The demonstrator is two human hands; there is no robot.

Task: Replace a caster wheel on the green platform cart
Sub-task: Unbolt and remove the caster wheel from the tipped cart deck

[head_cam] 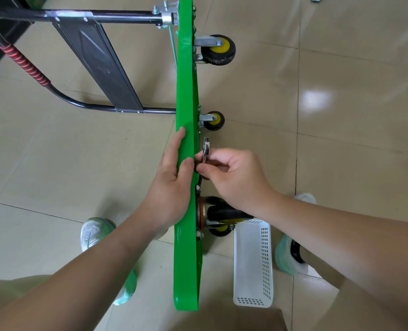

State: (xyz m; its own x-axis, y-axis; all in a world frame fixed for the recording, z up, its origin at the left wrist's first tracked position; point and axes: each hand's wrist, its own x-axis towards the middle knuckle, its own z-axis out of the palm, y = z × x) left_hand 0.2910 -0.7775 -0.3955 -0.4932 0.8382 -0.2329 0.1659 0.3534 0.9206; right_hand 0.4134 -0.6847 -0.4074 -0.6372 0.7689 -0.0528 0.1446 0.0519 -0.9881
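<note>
text: none legible | cart [186, 91], basket [252, 259] (checked both)

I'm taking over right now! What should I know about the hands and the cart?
Left hand: lies flat against the green cart, steadying it on its edge.
Right hand: pinches a wrench at the cart's underside, just beyond the near caster. Whether it sits on a bolt is hidden.
The far caster and middle caster are mounted. A white basket lies on the floor.
Done: cart tipped up, wrench in hand.
Left: probably the wheel swap itself. No loose wheel shows.
</note>
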